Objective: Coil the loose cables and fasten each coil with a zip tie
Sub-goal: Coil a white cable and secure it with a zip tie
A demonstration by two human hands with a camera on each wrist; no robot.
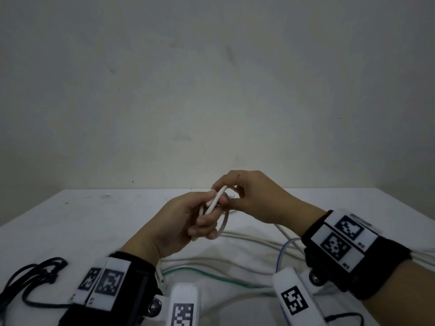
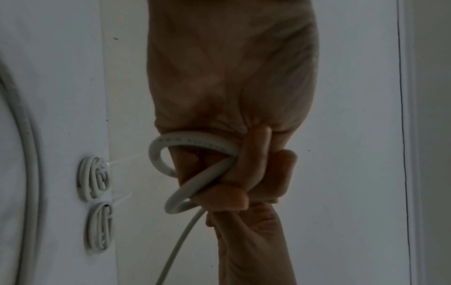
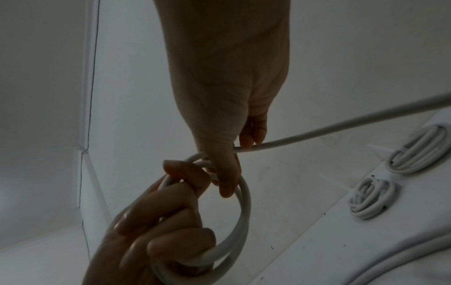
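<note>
- Left hand [image 1: 181,217], lower centre of the head view: its fingers are curled round the white cable [image 1: 215,203], gripping a small coil of a few loops held above the bench [image 1: 94,215].
- Right hand [image 1: 256,196], just right of the left hand and touching it at the fingertips: thumb and fingers pinch the same cable at the top of the coil. In the right wrist view the free length of this cable runs from the fingers [image 3: 251,135] toward the right edge of the frame.
- In the left wrist view, two loops of the cable [image 2: 192,146] stand out from the left-hand fingers [image 2: 253,164], and one strand hangs down toward the bottom edge.
- Two finished coils lie on the bench, side by side and close together: one [image 3: 419,150] at the right edge of the right wrist view, the other [image 3: 371,198] just below and left of it. Each is bound by a zip tie [image 3: 400,152] whose pale tail sticks out.
- Loose pale cables [image 1: 254,243] lie across the bench in the lower centre of the head view, among them a green-tinted one [image 1: 211,276] and a blue-tinted one [image 1: 282,250].
- A black cable [image 1: 35,276] lies in a loose heap at the lower left of the head view.
- A plain wall [image 1: 211,78] fills the upper half of the head view.
</note>
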